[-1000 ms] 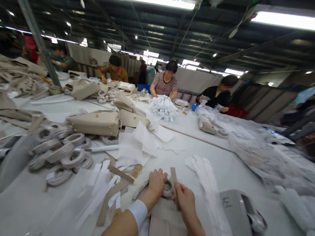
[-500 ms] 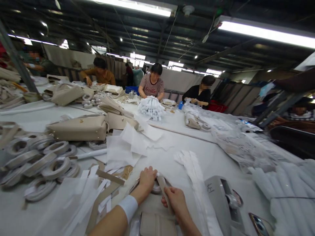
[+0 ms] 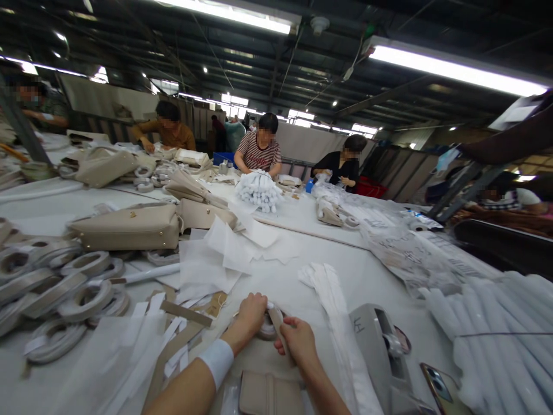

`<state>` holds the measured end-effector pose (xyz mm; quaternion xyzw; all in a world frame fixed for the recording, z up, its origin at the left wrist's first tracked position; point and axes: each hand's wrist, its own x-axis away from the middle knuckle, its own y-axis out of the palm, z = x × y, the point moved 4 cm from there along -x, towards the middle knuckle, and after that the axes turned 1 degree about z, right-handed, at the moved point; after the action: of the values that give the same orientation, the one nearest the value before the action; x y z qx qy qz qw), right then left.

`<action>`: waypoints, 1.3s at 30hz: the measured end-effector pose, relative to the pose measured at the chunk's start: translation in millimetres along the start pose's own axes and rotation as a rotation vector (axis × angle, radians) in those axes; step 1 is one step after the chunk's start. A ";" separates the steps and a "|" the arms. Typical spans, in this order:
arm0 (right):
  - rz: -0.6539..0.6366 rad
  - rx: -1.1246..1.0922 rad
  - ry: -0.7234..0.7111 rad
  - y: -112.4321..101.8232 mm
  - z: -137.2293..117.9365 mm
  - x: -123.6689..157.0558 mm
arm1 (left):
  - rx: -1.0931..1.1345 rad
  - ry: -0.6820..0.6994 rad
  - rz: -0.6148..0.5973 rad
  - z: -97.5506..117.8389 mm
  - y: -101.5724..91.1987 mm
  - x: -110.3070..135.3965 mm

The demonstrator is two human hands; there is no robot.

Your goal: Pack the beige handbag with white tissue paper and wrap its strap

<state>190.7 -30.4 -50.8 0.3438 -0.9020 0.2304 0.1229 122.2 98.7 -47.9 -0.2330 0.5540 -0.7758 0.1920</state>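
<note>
A beige strap (image 3: 275,317), partly coiled, lies on the white table (image 3: 328,245) in front of me. My left hand (image 3: 252,314) curls over the far side of the coil, its fingers closed on the strap and partly hidden behind the knuckles. My right hand (image 3: 297,339) pinches the strap's near length between thumb and fingers. Just below the hands is a beige flap-like leather piece (image 3: 270,393), possibly a small bag, cut off by the lower edge of the view.
Coiled straps (image 3: 86,300), paper strips and beige handbags (image 3: 127,227) fill the left side. At right stand a grey tape dispenser (image 3: 374,346), a phone (image 3: 440,383) and a bundle of white padded rolls (image 3: 496,340). Several co-workers sit across the table.
The view has turned slightly to the right, so the scene appears further left. Both hands keep their hold on the strap, with little movement.
</note>
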 end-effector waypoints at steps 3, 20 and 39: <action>-0.010 0.005 0.011 1.2 -2.7 5.2 | 0.002 0.015 0.012 1.6 0.2 1.1; -0.034 0.103 -0.044 16.2 -14.0 4.2 | -0.022 0.023 0.058 11.0 -16.3 7.9; 0.063 0.484 -0.491 8.7 -20.3 27.2 | -0.010 -0.020 0.010 -0.1 -1.1 4.0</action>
<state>166.1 -29.9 -25.9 0.3802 -0.8340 0.3518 -0.1900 118.9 96.9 -46.2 -0.2390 0.5571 -0.7697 0.2002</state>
